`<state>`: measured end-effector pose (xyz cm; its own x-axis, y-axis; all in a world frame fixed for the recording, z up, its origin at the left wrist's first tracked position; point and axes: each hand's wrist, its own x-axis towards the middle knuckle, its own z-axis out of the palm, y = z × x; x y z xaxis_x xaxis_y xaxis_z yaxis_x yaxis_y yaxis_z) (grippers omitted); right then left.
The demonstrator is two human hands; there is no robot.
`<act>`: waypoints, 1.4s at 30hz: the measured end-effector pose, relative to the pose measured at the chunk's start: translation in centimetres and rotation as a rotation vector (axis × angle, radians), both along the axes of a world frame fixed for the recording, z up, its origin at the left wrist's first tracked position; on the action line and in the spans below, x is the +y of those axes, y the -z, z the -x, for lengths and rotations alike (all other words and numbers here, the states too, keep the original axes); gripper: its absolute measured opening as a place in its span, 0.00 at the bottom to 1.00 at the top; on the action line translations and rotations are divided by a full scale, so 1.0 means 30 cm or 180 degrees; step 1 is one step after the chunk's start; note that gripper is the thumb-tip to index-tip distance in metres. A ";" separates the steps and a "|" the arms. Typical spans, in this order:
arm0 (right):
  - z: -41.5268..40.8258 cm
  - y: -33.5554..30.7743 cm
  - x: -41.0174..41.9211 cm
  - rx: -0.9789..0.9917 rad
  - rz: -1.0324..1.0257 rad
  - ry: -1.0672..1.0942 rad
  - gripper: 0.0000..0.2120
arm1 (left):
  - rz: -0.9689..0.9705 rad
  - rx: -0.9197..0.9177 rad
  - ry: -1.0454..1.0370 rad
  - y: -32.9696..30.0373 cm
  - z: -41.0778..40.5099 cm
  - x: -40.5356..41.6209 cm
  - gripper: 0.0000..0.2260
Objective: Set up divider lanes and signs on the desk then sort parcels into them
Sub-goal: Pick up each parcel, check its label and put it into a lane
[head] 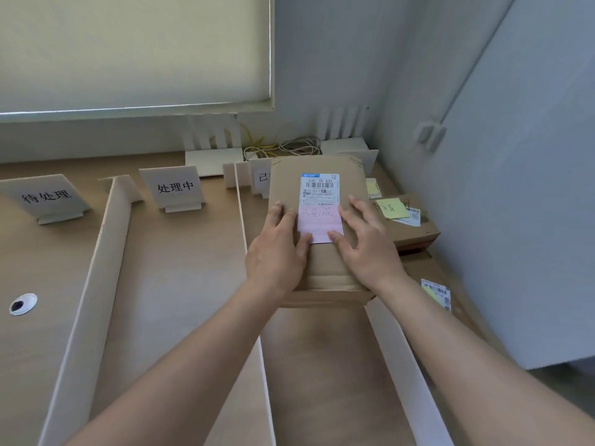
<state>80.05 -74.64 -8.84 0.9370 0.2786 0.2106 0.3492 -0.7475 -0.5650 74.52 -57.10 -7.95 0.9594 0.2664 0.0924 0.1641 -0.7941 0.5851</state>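
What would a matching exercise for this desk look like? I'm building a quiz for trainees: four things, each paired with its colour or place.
Things:
1. sticky note on the held parcel
2. sticky note on the parcel at the right
3. sign 处理中
4. grommet hole

Descriptions:
A. yellow
B. desk's left edge
C. pink
D. middle lane's far end

Pairs: 1-C, 2-A, 3-D, 4-B

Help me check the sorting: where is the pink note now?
Head view, right of centre: the pink note lies on the brown parcel, below its shipping label, between both hands.
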 end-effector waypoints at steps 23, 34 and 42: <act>-0.599 0.506 0.142 0.0737 0.0041 -0.0739 0.27 | -0.0322 0.0617 -0.0751 0.471 -0.499 0.087 0.20; -0.581 0.385 0.188 0.0891 0.1091 -0.0640 0.22 | -0.0832 0.0825 -0.0592 0.427 -0.498 0.091 0.21; -0.324 0.063 0.273 0.0536 0.1008 -0.0879 0.24 | -0.0878 0.0538 -0.0450 0.116 -0.268 0.148 0.19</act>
<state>89.77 -66.45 -10.72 0.8325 0.5491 -0.0743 0.4826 -0.7845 -0.3895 82.57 -52.64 -11.42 0.9227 0.3848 0.0224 0.3599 -0.8810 0.3071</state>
